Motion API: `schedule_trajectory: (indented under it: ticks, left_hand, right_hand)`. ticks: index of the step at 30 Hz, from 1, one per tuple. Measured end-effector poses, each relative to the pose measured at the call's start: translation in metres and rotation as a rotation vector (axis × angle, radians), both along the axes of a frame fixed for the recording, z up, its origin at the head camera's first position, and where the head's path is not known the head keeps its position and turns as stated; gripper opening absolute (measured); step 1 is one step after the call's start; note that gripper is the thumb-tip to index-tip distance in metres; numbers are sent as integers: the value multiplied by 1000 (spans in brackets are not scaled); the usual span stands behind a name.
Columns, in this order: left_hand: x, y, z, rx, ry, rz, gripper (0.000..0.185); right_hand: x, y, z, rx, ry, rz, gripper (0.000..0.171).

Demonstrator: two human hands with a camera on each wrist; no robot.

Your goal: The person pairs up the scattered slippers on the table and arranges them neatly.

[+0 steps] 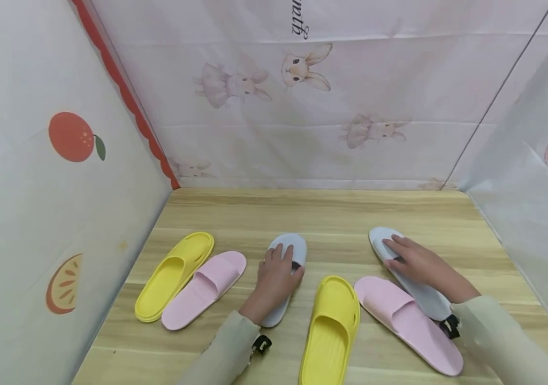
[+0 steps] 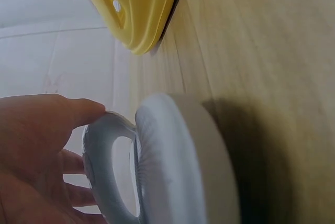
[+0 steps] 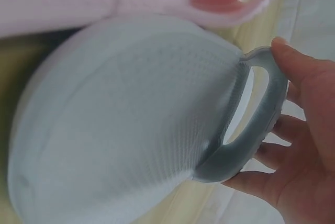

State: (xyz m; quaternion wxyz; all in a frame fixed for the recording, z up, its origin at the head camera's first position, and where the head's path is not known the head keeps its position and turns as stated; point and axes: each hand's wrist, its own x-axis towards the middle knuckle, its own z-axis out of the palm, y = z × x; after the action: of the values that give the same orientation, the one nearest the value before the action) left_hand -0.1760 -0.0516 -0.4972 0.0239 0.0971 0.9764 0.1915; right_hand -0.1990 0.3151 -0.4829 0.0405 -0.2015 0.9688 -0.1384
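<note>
Two light blue-grey slippers lie under the hands. My left hand [image 1: 275,278] grips the strap of the left blue-grey slipper [image 1: 289,240], fingers over its top and thumb at the side; the left wrist view has the thumb right at the strap edge of this slipper [image 2: 175,166]. On the right, my right hand [image 1: 420,262] holds the strap of the other blue-grey slipper [image 1: 425,297], which points up and left. In the right wrist view, thumb and fingers span the strap of that slipper [image 3: 125,114], whose sole fills the middle.
A yellow slipper [image 1: 164,283] and a pink slipper [image 1: 197,294] lie side by side at the left. Between the hands is another yellow slipper [image 1: 332,326]. Another pink slipper [image 1: 406,323] lies against the right blue-grey one. Printed cloth walls [image 1: 264,144] enclose the wooden table [image 1: 332,211].
</note>
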Motion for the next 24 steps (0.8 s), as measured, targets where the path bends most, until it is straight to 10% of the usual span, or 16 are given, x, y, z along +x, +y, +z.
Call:
schedule_trajectory:
  ticks: [24]
  left_hand:
    - [-29,11,-6,-53,11,27,70]
  right_hand:
    - [-37,-25,1,29,-11,34,62]
